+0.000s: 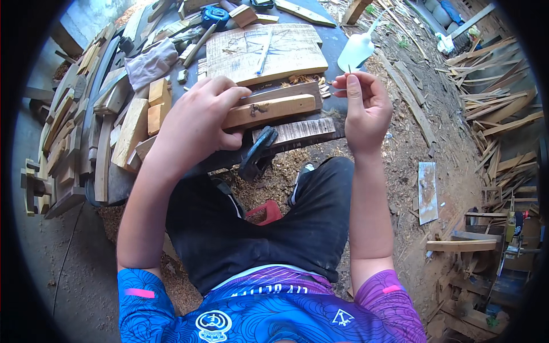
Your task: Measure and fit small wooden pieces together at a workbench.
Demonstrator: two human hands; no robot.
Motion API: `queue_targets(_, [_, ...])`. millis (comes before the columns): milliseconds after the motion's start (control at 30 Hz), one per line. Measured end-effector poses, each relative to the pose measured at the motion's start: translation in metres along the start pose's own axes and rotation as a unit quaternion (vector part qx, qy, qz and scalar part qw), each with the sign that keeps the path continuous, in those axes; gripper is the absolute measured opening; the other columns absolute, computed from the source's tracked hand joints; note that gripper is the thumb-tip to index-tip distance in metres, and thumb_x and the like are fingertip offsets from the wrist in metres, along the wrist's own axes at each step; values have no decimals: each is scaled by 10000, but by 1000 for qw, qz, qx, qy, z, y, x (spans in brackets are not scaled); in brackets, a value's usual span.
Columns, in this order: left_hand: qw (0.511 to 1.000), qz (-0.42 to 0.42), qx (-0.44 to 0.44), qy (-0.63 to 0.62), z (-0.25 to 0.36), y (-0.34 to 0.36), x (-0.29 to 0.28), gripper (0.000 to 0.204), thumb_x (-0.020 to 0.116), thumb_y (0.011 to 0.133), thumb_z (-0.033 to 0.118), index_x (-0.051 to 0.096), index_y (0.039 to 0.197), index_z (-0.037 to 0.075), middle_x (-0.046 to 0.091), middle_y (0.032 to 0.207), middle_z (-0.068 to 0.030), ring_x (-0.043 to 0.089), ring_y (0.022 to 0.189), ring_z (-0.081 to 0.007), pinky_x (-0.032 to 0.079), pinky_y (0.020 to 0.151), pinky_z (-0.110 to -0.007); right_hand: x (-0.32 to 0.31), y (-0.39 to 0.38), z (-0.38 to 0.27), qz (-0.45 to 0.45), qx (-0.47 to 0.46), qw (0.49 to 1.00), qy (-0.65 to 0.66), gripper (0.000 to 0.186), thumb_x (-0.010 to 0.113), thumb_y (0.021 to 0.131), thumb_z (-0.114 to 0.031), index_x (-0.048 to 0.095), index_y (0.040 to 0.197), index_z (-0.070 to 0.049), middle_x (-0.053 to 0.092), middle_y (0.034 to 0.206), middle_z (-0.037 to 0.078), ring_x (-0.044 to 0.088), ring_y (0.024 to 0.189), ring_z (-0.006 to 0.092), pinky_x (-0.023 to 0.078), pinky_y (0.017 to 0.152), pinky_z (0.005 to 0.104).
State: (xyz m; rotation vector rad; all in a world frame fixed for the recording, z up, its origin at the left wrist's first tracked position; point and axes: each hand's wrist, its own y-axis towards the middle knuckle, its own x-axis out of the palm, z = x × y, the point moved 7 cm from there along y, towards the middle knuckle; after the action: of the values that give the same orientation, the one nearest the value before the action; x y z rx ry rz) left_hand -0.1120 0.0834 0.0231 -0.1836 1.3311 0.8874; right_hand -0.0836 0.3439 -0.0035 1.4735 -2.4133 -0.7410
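Knees sit under the worktop (114, 188), near its edge. Left hand (194, 123) presses flat over a wood strip (269, 110), fingers curled round it, pinning it steady. Right hand (366, 108), just right of the strip, pinches a thin nail (349, 70) upright between thumb and fingertips.

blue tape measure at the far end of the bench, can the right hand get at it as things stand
Probably not at once. The right hand is pinching a thin nail in its grip, and the blue tape measure sits across the bench beyond the big wooden board. Nothing blocks the path above the board, though.
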Motion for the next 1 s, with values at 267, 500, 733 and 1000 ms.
queue_targets(267, [994, -49, -96, -33, 6, -14, -23, 518, 800, 637, 17, 657, 1134, 41, 628, 1103, -141, 671, 1014, -363, 546, 879, -437, -5, 0, 10, 2, 31, 998, 56, 155, 623, 1067, -142, 661, 1064, 8, 744, 954, 83, 711, 856, 126, 571, 746, 272])
queue_targets(500, [925, 178, -294, -164, -21, -59, -98, 468, 700, 732, -14, 689, 1199, -2, 681, 1005, -77, 690, 740, -129, 543, 642, -270, 30, -18, -33, -269, -26, 963, 4, 87, 642, 1018, -84, 657, 1038, -1, 753, 921, 89, 733, 846, 198, 569, 765, 336])
queue_targets(733, [942, 125, -284, -125, -10, -96, -103, 481, 717, 706, -12, 687, 1186, -18, 682, 951, -77, 646, 804, -128, 531, 737, -286, -8, -29, -37, -101, -104, 989, -31, 83, 605, 1033, -69, 644, 1002, -3, 755, 934, 123, 752, 940, 226, 584, 853, 342])
queue_targets(1000, [897, 162, -383, -150, -22, -155, -107, 311, 698, 850, 53, 643, 1135, -61, 606, 1002, -56, 565, 939, -126, 445, 873, -264, -75, -34, 22, 111, -115, 969, -187, 114, 499, 1095, -101, 563, 1106, -7, 711, 952, 109, 685, 886, 183, 546, 876, 334])
